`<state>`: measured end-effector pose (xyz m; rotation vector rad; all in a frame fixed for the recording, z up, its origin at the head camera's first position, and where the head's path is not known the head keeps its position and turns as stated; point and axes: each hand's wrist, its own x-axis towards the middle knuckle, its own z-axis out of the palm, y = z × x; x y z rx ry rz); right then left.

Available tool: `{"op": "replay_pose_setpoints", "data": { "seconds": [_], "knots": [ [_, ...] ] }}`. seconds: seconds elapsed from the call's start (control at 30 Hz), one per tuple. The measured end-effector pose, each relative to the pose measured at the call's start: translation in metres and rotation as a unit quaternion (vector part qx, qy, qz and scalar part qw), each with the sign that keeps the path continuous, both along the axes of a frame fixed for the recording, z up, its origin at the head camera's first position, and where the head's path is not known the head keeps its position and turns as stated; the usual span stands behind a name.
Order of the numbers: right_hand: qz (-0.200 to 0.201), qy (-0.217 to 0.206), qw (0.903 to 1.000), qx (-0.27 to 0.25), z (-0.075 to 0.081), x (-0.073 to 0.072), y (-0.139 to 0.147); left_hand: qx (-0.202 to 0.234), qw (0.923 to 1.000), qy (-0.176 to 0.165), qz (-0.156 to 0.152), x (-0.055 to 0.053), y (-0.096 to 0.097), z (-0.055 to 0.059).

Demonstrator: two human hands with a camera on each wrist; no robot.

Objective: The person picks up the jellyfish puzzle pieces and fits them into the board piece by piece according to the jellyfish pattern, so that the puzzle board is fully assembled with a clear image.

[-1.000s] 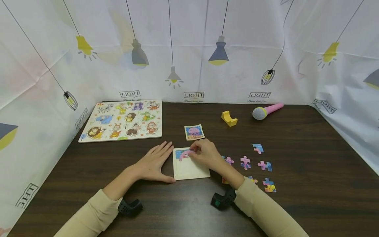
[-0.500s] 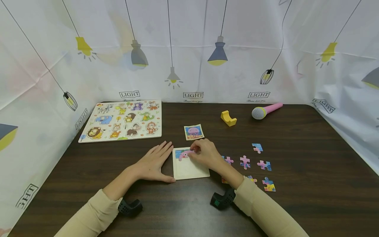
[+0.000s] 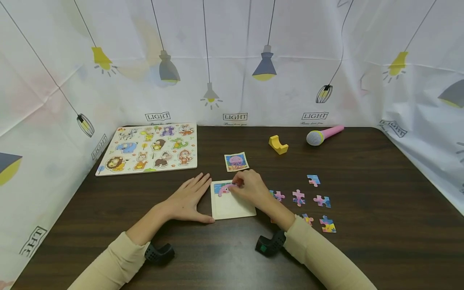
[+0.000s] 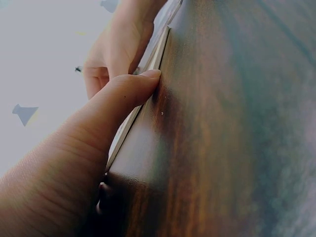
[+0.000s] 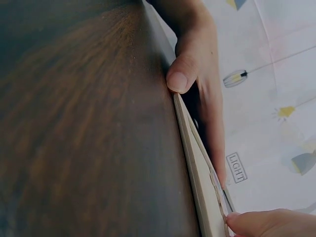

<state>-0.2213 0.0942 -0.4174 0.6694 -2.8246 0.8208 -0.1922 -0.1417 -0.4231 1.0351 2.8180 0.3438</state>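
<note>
A cream puzzle tray [image 3: 233, 208] lies on the table between both hands. Along its top edge sit blue and pink jigsaw pieces [image 3: 222, 188] showing a pink tentacle and an eye. My right hand [image 3: 251, 188] pinches a jigsaw piece at the tray's top right, mostly covered by its fingers. Flat beside the tray, my left hand [image 3: 186, 200] has its fingers spread, with fingertips and thumb at the left edge. The left wrist view shows the left thumb [image 4: 131, 89] against the tray's side [image 4: 121, 143]. In the right wrist view, the right thumb [image 5: 266, 223] meets the tray's upper face.
Several loose jigsaw pieces [image 3: 299, 197] lie right of the tray, some partly behind the right forearm. A small octopus picture card [image 3: 236, 162] is just beyond the tray. Farther back are an animal puzzle board [image 3: 152, 149], a yellow curved block [image 3: 278, 145] and a pink toy microphone [image 3: 324, 135].
Both hands keep their places at the tray, the right fingers still at its top right. Only the head view has shifted slightly.
</note>
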Motion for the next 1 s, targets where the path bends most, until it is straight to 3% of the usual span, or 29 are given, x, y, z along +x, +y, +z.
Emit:
{"op": "replay_pose_setpoints", "data": {
  "seconds": [0.57, 1.0],
  "knots": [
    [0.024, 0.003, 0.9997, -0.010, 0.021, 0.002, 0.011, 0.009, 1.0000, -0.003, -0.001, -0.003, 0.002, -0.003],
    [0.019, 0.004, 0.9996, -0.022, 0.042, 0.007, 0.054, 0.008, 0.9999, 0.005, -0.008, 0.001, 0.000, -0.002]
  ]
}}
